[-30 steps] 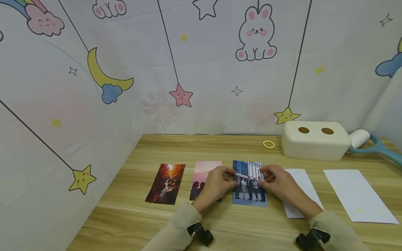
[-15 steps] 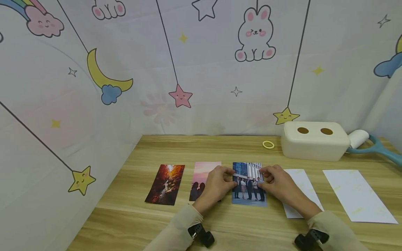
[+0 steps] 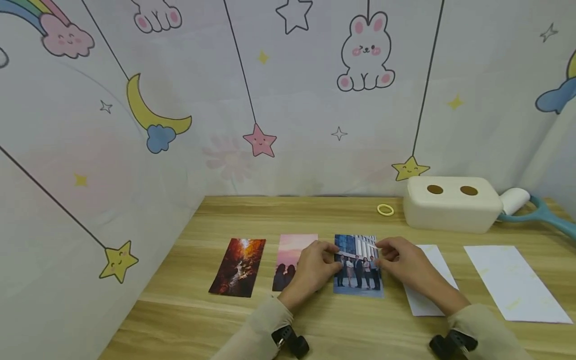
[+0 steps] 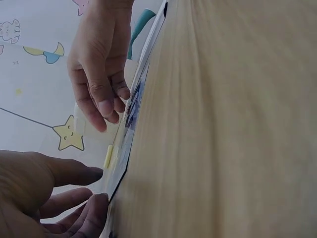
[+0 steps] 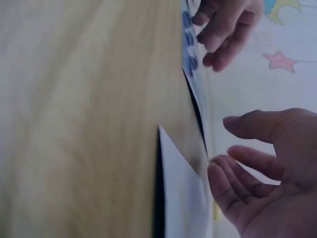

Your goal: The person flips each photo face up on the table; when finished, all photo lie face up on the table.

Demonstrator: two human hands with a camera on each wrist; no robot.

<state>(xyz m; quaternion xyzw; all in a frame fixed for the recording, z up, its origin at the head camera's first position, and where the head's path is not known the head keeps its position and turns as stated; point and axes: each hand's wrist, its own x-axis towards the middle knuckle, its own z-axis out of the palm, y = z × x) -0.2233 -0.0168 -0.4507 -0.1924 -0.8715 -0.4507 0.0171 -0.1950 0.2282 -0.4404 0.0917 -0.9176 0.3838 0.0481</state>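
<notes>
In the head view a photo print of people in suits before a building [image 3: 358, 272] lies flat on the wooden table. My left hand [image 3: 310, 270] rests at its left edge, fingertips touching or very near it; the left wrist view shows this hand's thumb and fingers [image 4: 94, 208] apart. At the opposite edge, my right hand [image 3: 407, 265] is beside the print, thumb and fingers [image 5: 225, 186] spread with a gap between them. Partly under the left hand lies a pink-sky photo print [image 3: 294, 247]. A white card [image 3: 434, 257] is partly hidden by the right forearm.
An autumn-forest photo print [image 3: 238, 267] lies at left, another white card [image 3: 515, 282] at right. Toward the back are a small yellow ring [image 3: 385, 210], a cream box with two holes [image 3: 453, 207] and a blue-handled roller [image 3: 542, 212]. A patterned cloth wall [image 3: 306, 165] stands behind.
My right hand has shifted slightly right, away from the photo's edge. The left hand and the prints keep nearly the same places; the whole view has dipped slightly.
</notes>
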